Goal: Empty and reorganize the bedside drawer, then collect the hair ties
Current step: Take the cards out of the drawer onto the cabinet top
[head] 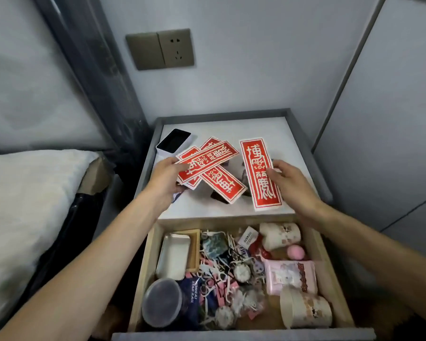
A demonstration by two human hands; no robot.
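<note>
The bedside drawer (325, 264) is pulled open below the nightstand top (276, 134), full of small clutter. My left hand (164, 179) grips a fan of several red envelopes (208, 166) over the nightstand top. My right hand (287, 179) pinches a single red envelope (260, 174) by its right edge, held just above the top. In the drawer lie a silver tin (174, 255), a dark round lidded tub (161, 301), a pink packet (290, 276), a pink ball (296, 252), two floral cups (279, 235) (305, 311) and a tangle of small items in the middle (226, 269).
A small open white box (173, 142) with a dark inside stands at the nightstand's back left. A bed with a white pillow (27, 198) lies to the left. A wall socket (160, 49) is above, and a cabinet panel (384, 119) stands at the right.
</note>
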